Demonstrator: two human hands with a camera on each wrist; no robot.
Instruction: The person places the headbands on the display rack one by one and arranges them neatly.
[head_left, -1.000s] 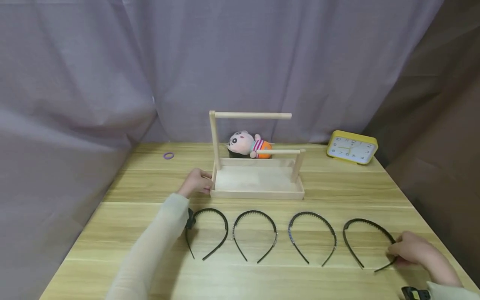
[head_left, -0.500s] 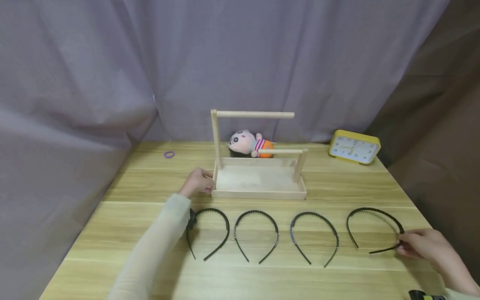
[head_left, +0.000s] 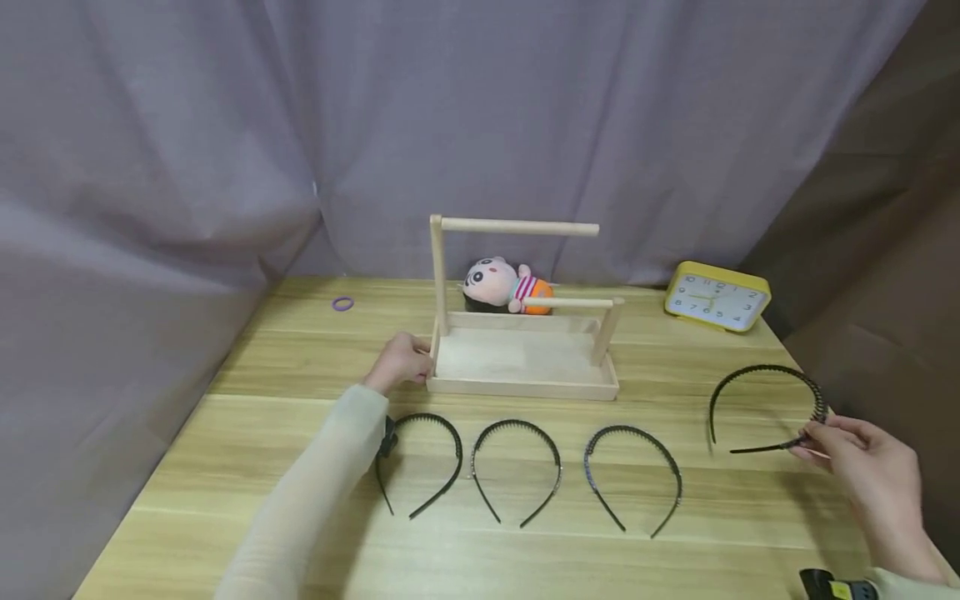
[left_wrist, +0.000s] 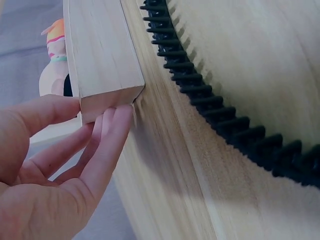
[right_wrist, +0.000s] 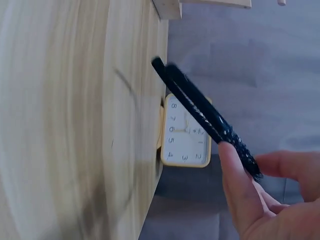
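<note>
My right hand (head_left: 873, 475) pinches one side of a black toothed headband (head_left: 765, 368) between thumb and fingers. This headband is raised, and its shadow falls on the wood in the right wrist view. My left hand (head_left: 399, 362) grips the left end of a pale wooden display rack (head_left: 525, 388), thumb at one edge and fingers at the other in the left wrist view. Two uprights on its tray carry a high rod (head_left: 517, 227) and a lower rod (head_left: 570, 303). Three more headbands lie in a row: left (head_left: 457, 458), middle (head_left: 558, 467) and right (head_left: 678, 479).
Behind the rack lies a plush doll (head_left: 498, 285). A yellow clock (head_left: 717, 297) stands at the back right, beyond the raised headband. At the back left lies a purple ring (head_left: 342, 304). Grey curtains (head_left: 480, 108) hang along the table's far side.
My right hand has lifted the far-right headband off the table and carried it away from me, toward the clock. My left hand has stayed at the rack's end.
</note>
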